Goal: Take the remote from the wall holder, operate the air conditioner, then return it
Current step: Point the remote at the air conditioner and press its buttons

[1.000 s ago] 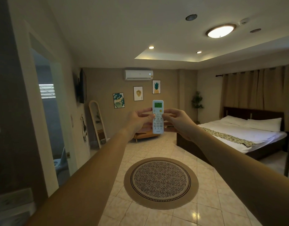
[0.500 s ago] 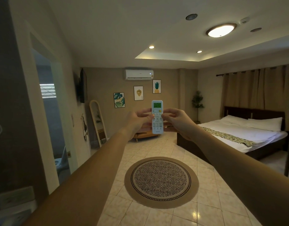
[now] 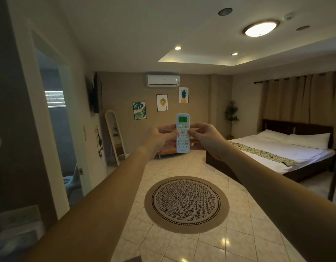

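I hold a white remote (image 3: 182, 140) upright at arm's length, its green screen lit and facing me. My left hand (image 3: 160, 138) grips its left side and my right hand (image 3: 206, 138) its right side, both thumbs on the upper buttons. The white air conditioner (image 3: 162, 80) hangs high on the far wall, straight above the remote, with a small light showing at its right end. The wall holder is not in view.
A round patterned rug (image 3: 186, 204) lies on the tiled floor ahead. A bed (image 3: 288, 152) fills the right side. A leaning mirror (image 3: 114, 137), a wall TV (image 3: 97, 92) and an open doorway (image 3: 57, 129) are on the left.
Both hands keep the remote in the same place. A small light now shows on the air conditioner's right end.
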